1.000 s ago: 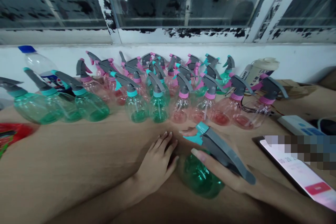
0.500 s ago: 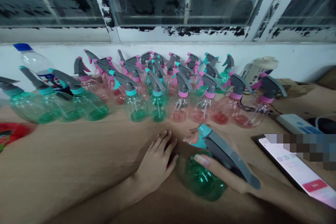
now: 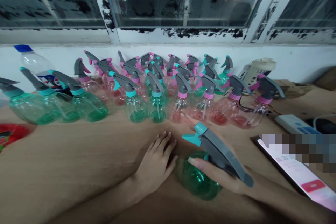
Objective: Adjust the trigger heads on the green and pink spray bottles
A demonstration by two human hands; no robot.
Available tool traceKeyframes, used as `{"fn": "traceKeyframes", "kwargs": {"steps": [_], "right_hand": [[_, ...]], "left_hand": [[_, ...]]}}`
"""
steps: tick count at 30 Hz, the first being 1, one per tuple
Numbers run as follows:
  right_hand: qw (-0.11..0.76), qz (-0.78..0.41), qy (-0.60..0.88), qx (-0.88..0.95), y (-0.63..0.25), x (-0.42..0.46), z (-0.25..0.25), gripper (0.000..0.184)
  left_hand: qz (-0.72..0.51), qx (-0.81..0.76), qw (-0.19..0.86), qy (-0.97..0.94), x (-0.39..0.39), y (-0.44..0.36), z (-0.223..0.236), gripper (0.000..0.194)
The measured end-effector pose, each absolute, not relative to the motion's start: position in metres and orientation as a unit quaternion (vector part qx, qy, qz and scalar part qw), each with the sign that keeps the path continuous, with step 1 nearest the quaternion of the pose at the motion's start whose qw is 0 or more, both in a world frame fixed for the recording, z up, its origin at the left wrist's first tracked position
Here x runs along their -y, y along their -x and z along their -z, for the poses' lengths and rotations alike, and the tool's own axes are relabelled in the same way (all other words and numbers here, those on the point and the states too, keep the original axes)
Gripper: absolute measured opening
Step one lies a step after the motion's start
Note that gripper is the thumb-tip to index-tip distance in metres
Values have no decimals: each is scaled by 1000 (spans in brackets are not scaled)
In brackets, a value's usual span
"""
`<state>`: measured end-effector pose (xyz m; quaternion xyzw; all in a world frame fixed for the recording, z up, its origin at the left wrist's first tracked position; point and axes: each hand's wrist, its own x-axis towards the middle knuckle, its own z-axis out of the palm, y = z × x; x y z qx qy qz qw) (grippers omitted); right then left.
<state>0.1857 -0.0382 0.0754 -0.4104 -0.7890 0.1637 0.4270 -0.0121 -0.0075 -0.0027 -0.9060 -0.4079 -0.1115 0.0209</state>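
My left hand (image 3: 156, 162) lies flat on the table, palm down with its fingers a little apart and nothing in it. Beside it, my right hand (image 3: 223, 178) is around a green spray bottle (image 3: 201, 173) with a grey and teal spray head. The thumb lies across the front of the bottle below the head. The other fingers stretch out behind the head, partly hidden by it. The bottle's nozzle and teal trigger point left. Beyond my hands stands a row of spray bottles, with a green one (image 3: 158, 108) and a pink one (image 3: 179, 106) near the middle.
Several more spray bottles crowd back to the wall. A soda bottle with a blue cap (image 3: 34, 59) stands at the left, above a red packet (image 3: 15, 134). At the right are a phone (image 3: 299, 175), a white box-shaped device (image 3: 294, 124) and a cream container (image 3: 259, 68).
My right hand and the green spray bottle have shifted slightly left. Its fingers, close to the trigger before, now extend farther back behind the spray head. My left hand stays in place.
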Motion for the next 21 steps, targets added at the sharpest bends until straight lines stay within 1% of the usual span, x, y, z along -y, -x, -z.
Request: {"fn": "traceKeyframes", "kwargs": {"steps": [3,9,11,14,15,18,21], "right_hand": [[468,-233,379,763,-185,37,-74,51],[449,-255,380,767,-185,34,-73,35],[453,-251,382,766,-184,34,-75,25],[442,-245,387,771,-185,36,-77,6],[440,-241,390,772,-185,37,-78,3],[453,-224,391,769,-186,40,-79,3],[468,-216,377,770,-186,40,-77,14]], "left_hand": [[115,405,19,907,7,12,2,41],[120,404,17,907,8,12,1,40],[110,409,15,906,8,11,1,42],[97,417,14,904,9,10,1,44],[93,418,14,903,10,9,2,45],[88,421,17,903,10,9,3,45],[102,421,15,901,10,10,4,42]]}}
